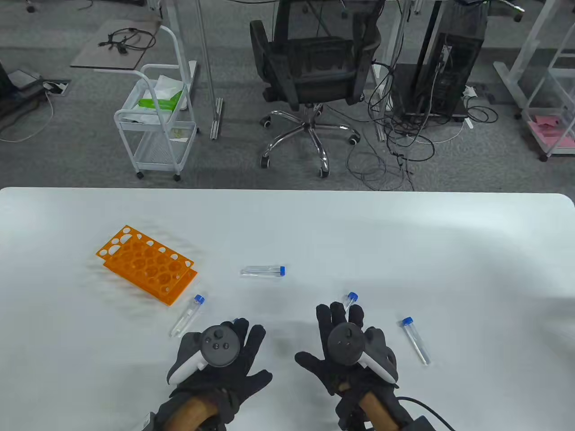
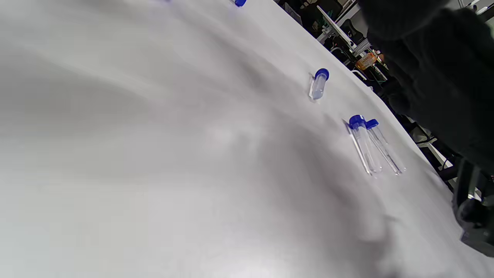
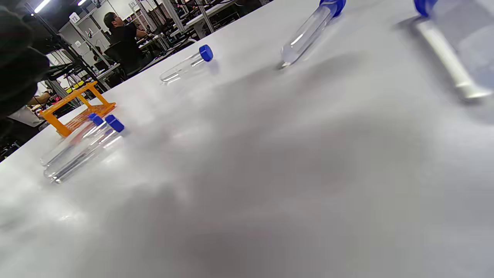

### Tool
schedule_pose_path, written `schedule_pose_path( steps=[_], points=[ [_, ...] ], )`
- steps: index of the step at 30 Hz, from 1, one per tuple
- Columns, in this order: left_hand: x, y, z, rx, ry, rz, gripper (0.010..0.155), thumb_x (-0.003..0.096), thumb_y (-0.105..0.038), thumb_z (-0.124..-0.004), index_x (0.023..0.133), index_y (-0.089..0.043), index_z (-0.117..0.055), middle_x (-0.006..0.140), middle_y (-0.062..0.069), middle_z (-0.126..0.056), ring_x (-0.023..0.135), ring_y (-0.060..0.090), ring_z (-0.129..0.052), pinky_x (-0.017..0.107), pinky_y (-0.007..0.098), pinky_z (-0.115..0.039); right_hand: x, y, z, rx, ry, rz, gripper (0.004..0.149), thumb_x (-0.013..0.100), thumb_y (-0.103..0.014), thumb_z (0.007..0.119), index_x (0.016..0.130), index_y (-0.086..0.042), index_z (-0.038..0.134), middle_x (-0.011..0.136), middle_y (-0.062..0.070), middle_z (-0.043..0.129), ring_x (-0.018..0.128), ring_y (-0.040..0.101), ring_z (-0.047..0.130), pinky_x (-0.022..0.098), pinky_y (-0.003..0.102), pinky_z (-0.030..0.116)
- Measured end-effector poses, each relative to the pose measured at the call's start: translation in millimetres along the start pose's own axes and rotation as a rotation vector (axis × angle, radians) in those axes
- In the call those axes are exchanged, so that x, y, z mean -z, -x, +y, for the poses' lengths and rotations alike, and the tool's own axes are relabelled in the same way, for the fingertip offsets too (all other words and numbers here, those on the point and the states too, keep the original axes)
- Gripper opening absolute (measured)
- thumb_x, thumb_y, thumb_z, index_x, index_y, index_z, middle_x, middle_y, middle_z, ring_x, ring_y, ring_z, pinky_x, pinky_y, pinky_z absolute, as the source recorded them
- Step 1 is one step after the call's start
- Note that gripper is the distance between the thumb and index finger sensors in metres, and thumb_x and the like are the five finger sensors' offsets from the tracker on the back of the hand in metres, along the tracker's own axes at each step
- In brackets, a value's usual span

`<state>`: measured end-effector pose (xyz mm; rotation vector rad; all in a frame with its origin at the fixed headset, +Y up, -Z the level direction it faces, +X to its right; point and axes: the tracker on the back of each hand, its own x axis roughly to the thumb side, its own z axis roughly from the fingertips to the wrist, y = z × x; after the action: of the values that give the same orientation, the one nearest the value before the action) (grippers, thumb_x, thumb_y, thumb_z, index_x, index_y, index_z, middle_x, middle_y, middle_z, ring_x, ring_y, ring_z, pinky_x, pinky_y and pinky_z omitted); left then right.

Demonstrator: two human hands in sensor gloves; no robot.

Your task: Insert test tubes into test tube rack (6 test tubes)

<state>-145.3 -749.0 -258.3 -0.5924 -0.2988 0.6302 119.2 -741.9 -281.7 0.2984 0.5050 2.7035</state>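
An orange test tube rack (image 1: 146, 265) stands on the white table (image 1: 314, 224), at the left; it also shows in the right wrist view (image 3: 75, 106). Clear tubes with blue caps lie flat: one at mid-table (image 1: 263, 270), one below the rack (image 1: 187, 315), one at the right (image 1: 416, 340). My left hand (image 1: 220, 359) lies open, palm down, with a blue cap (image 1: 235, 320) peeking out at its fingertips. My right hand (image 1: 346, 345) lies open, palm down, its fingertips beside another tube (image 1: 350, 300). Neither hand holds anything.
The left wrist view shows two tubes side by side (image 2: 370, 144) and one further off (image 2: 319, 83). Beyond the table's far edge stand an office chair (image 1: 314, 81) and a white trolley (image 1: 157, 125) on the floor.
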Motion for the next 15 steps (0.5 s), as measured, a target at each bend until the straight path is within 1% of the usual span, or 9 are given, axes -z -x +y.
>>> schedule_pose_path(
  steps=[9,15],
  points=[
    [-0.6,0.6,1.7,-0.004,-0.017,-0.002,0.081,0.0459,-0.062,-0.063,0.095,-0.048,0.000,0.103,-0.004,0.021,0.092,0.023,0.024,0.062,0.059,0.011,-0.4,-0.6,-0.5,0.001,0.000,-0.002,0.097,0.035,-0.084,0.047,0.097,-0.036,-0.011,0.111,0.006,-0.012,0.096,0.044,-0.017,0.060,0.076,0.012],
    [-3.4,4.4,8.0,-0.046,-0.056,0.001,0.081,0.0459,-0.062,-0.063,0.095,-0.048,0.000,0.103,-0.004,0.021,0.092,0.023,0.023,0.062,0.059,0.011,0.1,0.9,-0.7,0.008,0.003,0.002,0.097,0.035,-0.084,0.047,0.097,-0.036,-0.011,0.111,0.006,-0.011,0.096,0.044,-0.017,0.059,0.076,0.012]
  ],
)
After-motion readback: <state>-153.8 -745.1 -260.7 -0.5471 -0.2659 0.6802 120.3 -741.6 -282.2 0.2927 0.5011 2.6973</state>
